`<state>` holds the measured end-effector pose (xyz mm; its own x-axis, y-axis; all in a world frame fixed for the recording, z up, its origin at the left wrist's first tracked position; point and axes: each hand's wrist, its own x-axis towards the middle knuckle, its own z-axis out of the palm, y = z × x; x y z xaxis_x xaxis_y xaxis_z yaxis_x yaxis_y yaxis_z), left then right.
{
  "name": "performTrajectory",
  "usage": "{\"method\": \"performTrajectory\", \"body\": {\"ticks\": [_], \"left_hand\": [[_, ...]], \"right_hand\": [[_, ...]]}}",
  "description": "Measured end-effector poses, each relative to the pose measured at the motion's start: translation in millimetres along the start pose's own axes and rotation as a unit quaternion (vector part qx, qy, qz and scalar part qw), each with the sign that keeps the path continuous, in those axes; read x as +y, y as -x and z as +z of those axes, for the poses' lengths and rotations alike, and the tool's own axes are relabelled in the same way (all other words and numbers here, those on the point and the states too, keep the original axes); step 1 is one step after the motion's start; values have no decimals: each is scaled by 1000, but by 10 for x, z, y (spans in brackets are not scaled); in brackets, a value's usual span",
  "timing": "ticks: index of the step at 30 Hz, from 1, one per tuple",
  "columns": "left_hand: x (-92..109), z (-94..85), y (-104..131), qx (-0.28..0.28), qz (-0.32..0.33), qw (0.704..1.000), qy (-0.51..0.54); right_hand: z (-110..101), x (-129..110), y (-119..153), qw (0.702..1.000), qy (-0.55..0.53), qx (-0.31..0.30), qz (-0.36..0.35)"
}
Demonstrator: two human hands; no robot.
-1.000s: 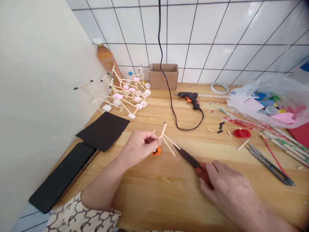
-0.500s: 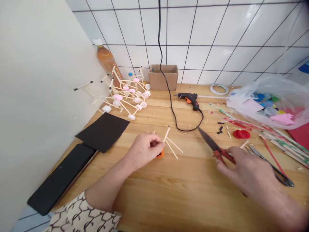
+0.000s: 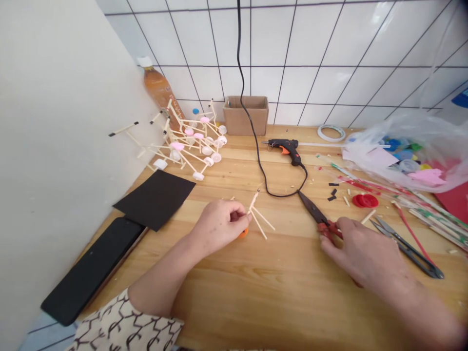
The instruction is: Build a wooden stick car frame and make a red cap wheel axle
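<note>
Between thumb and fingers, my left hand (image 3: 223, 225) pinches a small frame of thin wooden sticks (image 3: 258, 217). Two of its sticks fan out to the right, and one dark-tipped stick points up. An orange piece (image 3: 243, 233) shows just under the fingertips, partly hidden by them. My right hand (image 3: 369, 248) is closed on the red handles of a pair of scissors (image 3: 316, 212). The dark blades lie nearly together and point up and left, their tip close to the black cable. To the right of that hand lie grey thread snips (image 3: 407, 247).
A hot glue gun (image 3: 285, 148) lies behind the hands, its black cable (image 3: 263, 180) looping forward. Stick models with bottle-cap wheels (image 3: 183, 146) crowd the back left near a bottle (image 3: 159, 87). Black card (image 3: 155, 197) and a phone (image 3: 95, 268) lie left; a plastic bag (image 3: 413, 151) sits right.
My right hand with the scissors has shifted slightly left and up. My left hand keeps its pinch on the stick frame, nearly in place. The whole view has moved a little.
</note>
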<state>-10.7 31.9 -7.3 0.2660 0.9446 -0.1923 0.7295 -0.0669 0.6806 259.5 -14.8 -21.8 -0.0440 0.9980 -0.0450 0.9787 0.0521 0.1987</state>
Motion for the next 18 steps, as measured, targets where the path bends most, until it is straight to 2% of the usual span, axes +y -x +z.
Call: {"method": "performTrajectory", "body": {"ticks": [4, 7, 9, 11, 14, 18], "left_hand": [[53, 18, 0, 14, 0, 998, -57], [103, 46, 9, 31, 4, 994, -107], [124, 63, 17, 37, 7, 991, -130], [130, 72, 24, 40, 6, 989, -140], [111, 70, 36, 51, 17, 988, -142], [62, 65, 65, 78, 59, 987, -128]], "right_hand": [[32, 65, 18, 1000, 8, 16, 0], [10, 83, 57, 997, -12, 75, -9], [-14, 71, 92, 989, -79, 118, -32], [-25, 38, 125, 974, -173, 131, -70], [-10, -34, 145, 944, -283, 103, -134], [0, -142, 59, 917, -355, 34, -178]]}}
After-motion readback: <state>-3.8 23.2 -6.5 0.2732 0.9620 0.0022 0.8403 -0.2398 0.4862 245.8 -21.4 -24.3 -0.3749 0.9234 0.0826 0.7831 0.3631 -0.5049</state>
